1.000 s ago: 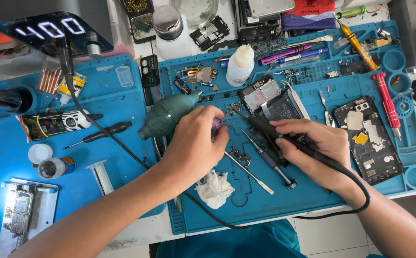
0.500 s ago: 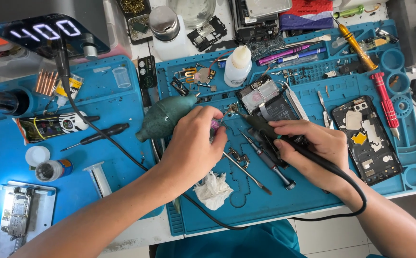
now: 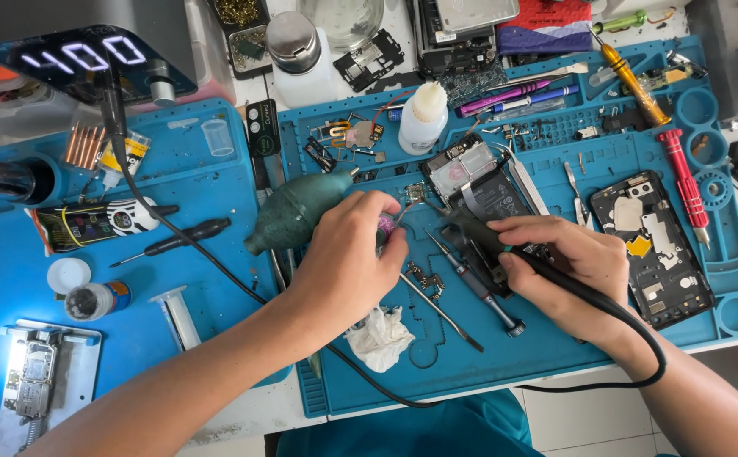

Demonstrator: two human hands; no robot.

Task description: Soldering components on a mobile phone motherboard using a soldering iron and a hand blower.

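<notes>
Black corded soldering iron in right hand

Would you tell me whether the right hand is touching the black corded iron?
Touching: the head view shows the right hand wrapped around the black corded iron, fingers closed over its handle.

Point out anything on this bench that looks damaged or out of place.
A crumpled white tissue lies on the blue mat below the left hand. The opened phone is in pieces, as repair work would leave it.
</notes>
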